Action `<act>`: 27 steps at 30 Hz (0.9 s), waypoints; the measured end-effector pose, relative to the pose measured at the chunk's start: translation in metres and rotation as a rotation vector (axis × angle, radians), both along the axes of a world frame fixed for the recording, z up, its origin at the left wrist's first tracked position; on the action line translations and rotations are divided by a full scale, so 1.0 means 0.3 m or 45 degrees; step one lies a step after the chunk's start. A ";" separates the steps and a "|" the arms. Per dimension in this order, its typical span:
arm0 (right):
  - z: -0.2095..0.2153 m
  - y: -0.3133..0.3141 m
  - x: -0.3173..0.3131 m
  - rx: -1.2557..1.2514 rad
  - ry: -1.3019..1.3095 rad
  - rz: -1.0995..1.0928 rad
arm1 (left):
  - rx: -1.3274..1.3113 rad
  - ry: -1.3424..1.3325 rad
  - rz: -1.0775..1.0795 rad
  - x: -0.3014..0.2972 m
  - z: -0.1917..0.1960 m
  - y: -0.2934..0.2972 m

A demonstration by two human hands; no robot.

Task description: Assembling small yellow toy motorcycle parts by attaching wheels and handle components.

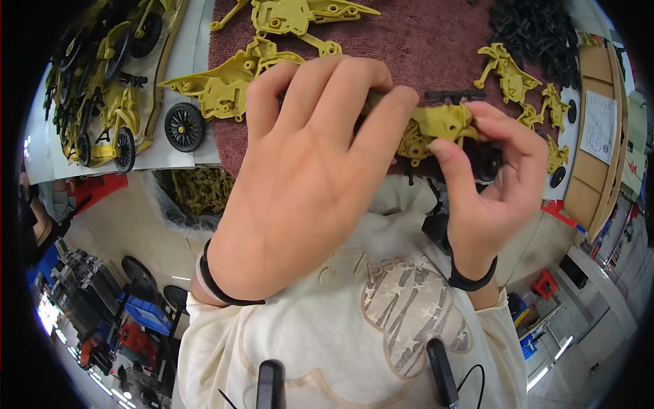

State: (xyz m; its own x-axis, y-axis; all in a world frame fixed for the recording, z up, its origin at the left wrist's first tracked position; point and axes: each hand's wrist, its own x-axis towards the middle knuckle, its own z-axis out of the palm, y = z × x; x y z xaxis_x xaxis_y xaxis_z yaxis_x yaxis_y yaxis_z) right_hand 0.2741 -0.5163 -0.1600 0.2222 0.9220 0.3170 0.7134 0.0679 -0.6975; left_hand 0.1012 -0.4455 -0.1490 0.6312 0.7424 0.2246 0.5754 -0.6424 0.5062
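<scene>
over the mat, both hands' fingers curled tight on yellow toy frame w/ black wheel.

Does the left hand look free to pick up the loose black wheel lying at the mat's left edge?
Probably not yet: the left hand is closed on the yellow toy frame that the right hand also grips. The loose black wheel itself lies uncovered, nothing blocking it.

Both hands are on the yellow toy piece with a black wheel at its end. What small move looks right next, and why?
Probably press the black wheel home on the yellow plastic frame. The right hand has its fingers around the wheel at the frame's end, and the left hand steadies the other end above the maroon mat. Whether the wheel is fully seated cannot be seen.
</scene>
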 end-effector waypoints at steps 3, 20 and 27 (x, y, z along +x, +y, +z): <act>-0.011 -0.015 0.006 0.077 0.401 0.065 | -0.002 -0.052 0.022 -0.016 0.004 -0.008; 0.074 0.000 0.069 0.078 0.720 0.378 | -0.923 -0.988 0.035 -0.028 0.013 -0.037; 0.092 0.011 0.104 0.012 0.561 0.590 | -0.896 -1.158 -0.009 -0.024 -0.010 -0.058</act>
